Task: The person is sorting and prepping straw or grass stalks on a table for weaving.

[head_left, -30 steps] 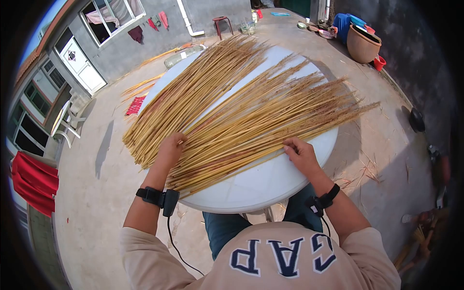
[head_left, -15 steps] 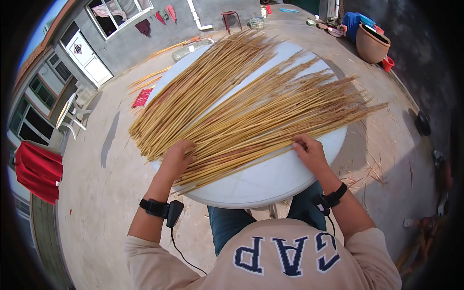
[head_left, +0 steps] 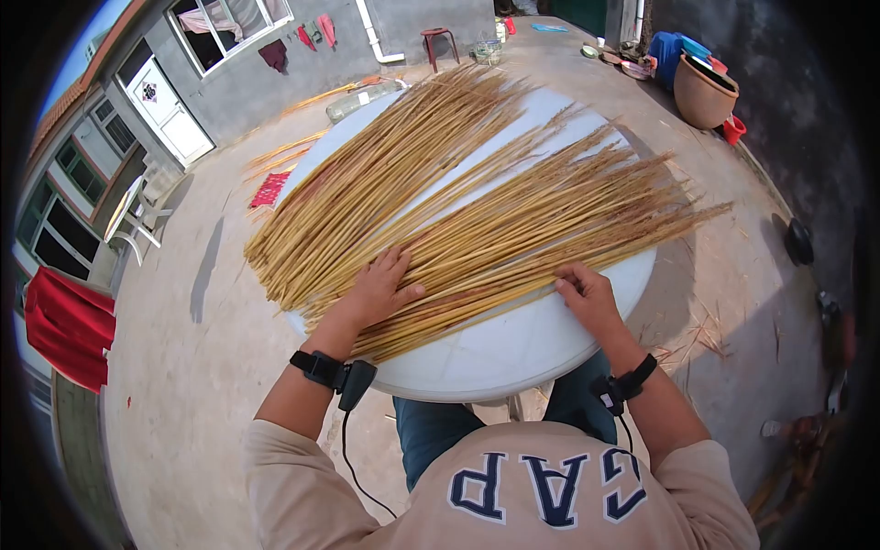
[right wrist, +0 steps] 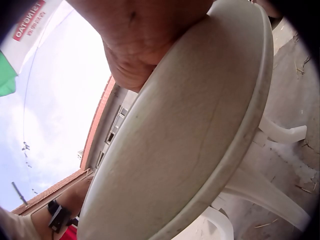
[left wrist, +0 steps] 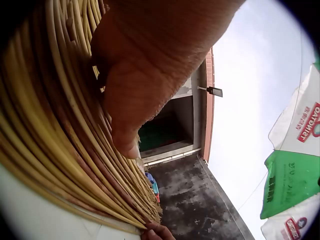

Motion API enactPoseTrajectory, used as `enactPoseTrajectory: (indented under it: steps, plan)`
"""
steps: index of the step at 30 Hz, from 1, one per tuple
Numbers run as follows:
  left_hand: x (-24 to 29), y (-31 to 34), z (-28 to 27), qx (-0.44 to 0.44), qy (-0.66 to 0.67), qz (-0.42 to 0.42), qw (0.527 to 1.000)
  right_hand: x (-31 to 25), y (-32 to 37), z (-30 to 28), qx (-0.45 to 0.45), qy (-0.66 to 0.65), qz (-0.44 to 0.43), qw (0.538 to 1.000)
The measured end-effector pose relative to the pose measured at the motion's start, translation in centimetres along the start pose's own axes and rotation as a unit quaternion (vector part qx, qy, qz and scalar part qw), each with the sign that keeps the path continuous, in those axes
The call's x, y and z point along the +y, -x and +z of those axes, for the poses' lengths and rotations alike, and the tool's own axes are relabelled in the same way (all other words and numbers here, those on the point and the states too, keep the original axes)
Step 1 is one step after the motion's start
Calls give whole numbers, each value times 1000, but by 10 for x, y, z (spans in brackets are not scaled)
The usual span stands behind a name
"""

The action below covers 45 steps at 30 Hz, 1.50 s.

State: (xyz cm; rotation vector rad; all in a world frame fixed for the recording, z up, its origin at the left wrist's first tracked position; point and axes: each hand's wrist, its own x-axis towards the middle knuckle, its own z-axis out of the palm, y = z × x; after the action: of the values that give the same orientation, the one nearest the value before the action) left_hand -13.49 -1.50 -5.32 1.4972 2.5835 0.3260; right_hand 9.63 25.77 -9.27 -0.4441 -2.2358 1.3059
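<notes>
Long yellow stalks with feathery brown tips lie fanned in two bunches, a rear-left bunch (head_left: 367, 174) and a front bunch (head_left: 513, 234), on a round white table (head_left: 495, 362). The left hand (head_left: 378, 289) lies palm down across the front bunch near the stalk butts, fingers extended and thumb out to the side. In the left wrist view that hand (left wrist: 145, 65) rests over the stalks (left wrist: 65, 125). At the bunch's near edge, the right hand (head_left: 587, 295) pinches the outer stalks between thumb and fingers. The right wrist view shows its palm (right wrist: 145, 40) by the tabletop (right wrist: 185, 125); its fingertips are hidden.
A red stool (head_left: 439, 46) stands behind the table. At the back right are a clay pot (head_left: 704, 93), a blue barrel (head_left: 664, 57) and a red bucket (head_left: 733, 129). Red cloth (head_left: 69, 325) hangs at left, near a white chair (head_left: 137, 220). Loose stalks lie on the ground.
The left hand has moved right and forward over the front bunch, and its curled fingers have spread flat. The front stalks shifted slightly under it. The right hand has stayed nearly in place.
</notes>
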Motion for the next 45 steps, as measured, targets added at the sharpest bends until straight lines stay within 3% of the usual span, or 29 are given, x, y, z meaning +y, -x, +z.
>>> enactPoseTrajectory:
  steps: [9,17,19,23,24,26,32,34,37,40,45]
  plan:
    - [29,25,4,23,27,29,999,-6,-1,3,3,-36,38,999]
    - [-41,-12,-4,92,24,-49,994,-4,-1,0,-15,-22,39,999]
    - [-52,-14,7,55,-63,-64,994,-5,-1,1,-8,-29,36,999]
    - [-28,-5,16,44,23,-24,998,-5,0,2,4,-26,17,1000]
    - [-6,2,9,24,0,-61,998,-5,1,2,0,-27,18,999]
    - [6,9,13,25,10,-59,998,-5,0,2,4,-31,32,999]
    - [-6,2,0,18,60,-42,997,-2,-1,3,2,-40,30,999]
    - [-24,-6,-4,102,-21,-76,992,1,-1,4,6,-44,30,999]
    - [-52,-12,0,73,-14,-132,988,0,-1,3,5,-42,30,999]
    - [-54,-7,13,34,-78,-115,990,-2,-1,2,1,-35,36,999]
    - [-18,12,9,11,-17,-96,995,-4,0,3,5,-26,22,999]
